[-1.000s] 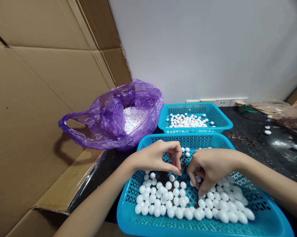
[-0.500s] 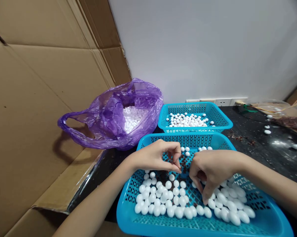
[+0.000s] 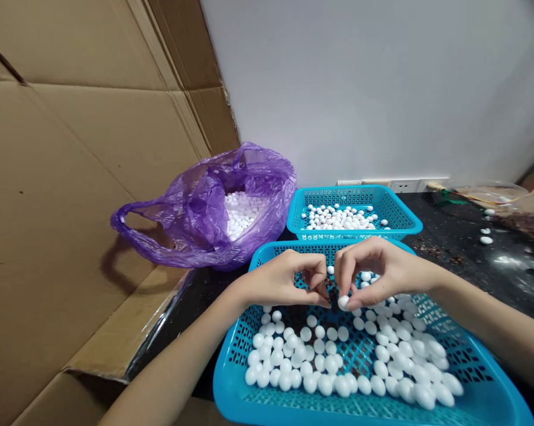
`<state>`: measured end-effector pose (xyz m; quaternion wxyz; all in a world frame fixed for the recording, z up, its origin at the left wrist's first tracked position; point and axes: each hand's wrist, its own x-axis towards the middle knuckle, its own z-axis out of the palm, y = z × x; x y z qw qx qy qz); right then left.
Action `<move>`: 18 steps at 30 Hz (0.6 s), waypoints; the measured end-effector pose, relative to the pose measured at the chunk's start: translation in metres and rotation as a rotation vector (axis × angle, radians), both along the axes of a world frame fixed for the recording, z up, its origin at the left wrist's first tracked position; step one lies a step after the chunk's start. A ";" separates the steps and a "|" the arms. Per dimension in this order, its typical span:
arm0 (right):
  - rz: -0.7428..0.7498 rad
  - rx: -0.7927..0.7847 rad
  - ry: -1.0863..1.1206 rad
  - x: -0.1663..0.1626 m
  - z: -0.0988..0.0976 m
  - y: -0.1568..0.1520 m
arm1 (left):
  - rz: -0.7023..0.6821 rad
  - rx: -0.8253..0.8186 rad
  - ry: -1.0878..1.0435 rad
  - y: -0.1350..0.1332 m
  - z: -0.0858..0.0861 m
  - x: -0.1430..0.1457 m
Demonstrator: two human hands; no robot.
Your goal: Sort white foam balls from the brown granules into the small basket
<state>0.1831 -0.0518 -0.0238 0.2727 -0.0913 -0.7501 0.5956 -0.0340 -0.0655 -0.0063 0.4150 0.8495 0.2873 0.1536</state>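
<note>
Over the near blue basket (image 3: 231, 384), both hands are close together. My right hand (image 3: 382, 275) pinches a small white egg-shaped piece (image 3: 343, 303) between thumb and fingers. Just left of it, my left hand (image 3: 288, 281) is closed in a pinch; dark brown bits show around its fingertips, but what they hold is too small to name. Below lie many white egg-shaped pieces (image 3: 324, 384), spread along the basket's front and right side. Dark brown crumbs (image 3: 350, 355) are scattered on the basket floor between them.
Behind stands a second blue basket (image 3: 415, 225) with more white pieces. A purple plastic bag (image 3: 187, 219) holding white pieces sits at the left beside cardboard (image 3: 71, 177). Loose pieces (image 3: 486, 240) and a clear bag of brown material (image 3: 528, 225) lie on the black tabletop at right.
My right hand has risen from among the pieces and moved left toward my left hand, now with a white egg-shaped piece in its fingers. My left hand stays pinched in nearly the same place.
</note>
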 end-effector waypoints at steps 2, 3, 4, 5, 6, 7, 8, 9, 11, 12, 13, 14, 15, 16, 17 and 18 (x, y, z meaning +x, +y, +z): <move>-0.039 -0.016 0.055 0.000 0.000 0.001 | 0.019 0.009 -0.029 -0.001 0.001 0.000; -0.050 -0.023 0.071 -0.001 -0.001 0.002 | 0.032 0.013 -0.053 -0.001 0.001 0.001; -0.055 -0.030 0.082 -0.001 -0.001 0.002 | 0.047 0.017 -0.082 -0.002 0.001 0.001; -0.060 -0.036 0.092 -0.001 -0.001 0.003 | 0.061 0.020 -0.113 -0.002 0.001 0.001; -0.067 -0.043 0.100 -0.001 -0.002 0.003 | 0.075 0.018 -0.146 -0.003 0.001 0.001; -0.080 -0.050 0.107 -0.001 -0.002 0.003 | 0.086 0.013 -0.177 -0.003 0.001 0.001; -0.095 -0.055 0.114 -0.002 -0.003 0.004 | 0.096 0.003 -0.205 -0.003 0.000 0.000; -0.111 -0.059 0.122 -0.002 -0.003 0.004 | 0.105 -0.008 -0.231 -0.004 -0.001 0.000; -0.145 -0.068 0.137 -0.001 -0.004 0.005 | 0.127 -0.002 -0.280 -0.003 -0.002 -0.001; -0.157 -0.077 0.148 -0.001 -0.005 0.006 | 0.139 0.020 -0.302 -0.003 -0.002 -0.001; -0.170 -0.086 0.164 -0.001 -0.006 0.007 | 0.150 0.045 -0.321 -0.003 -0.003 -0.001; -0.181 -0.096 0.180 -0.001 -0.006 0.007 | 0.161 0.066 -0.334 -0.002 -0.003 -0.001; -0.190 -0.102 0.194 -0.001 -0.006 0.008 | 0.170 0.077 -0.340 -0.002 -0.003 -0.001; -0.196 -0.105 0.204 -0.001 -0.007 0.008 | 0.179 0.081 -0.339 -0.002 -0.003 -0.001; -0.200 -0.106 0.205 -0.001 -0.007 0.008 | 0.185 0.079 -0.333 -0.002 -0.003 -0.001; -0.201 -0.105 0.199 -0.001 -0.007 0.008 | 0.188 0.076 -0.328 -0.002 -0.002 -0.001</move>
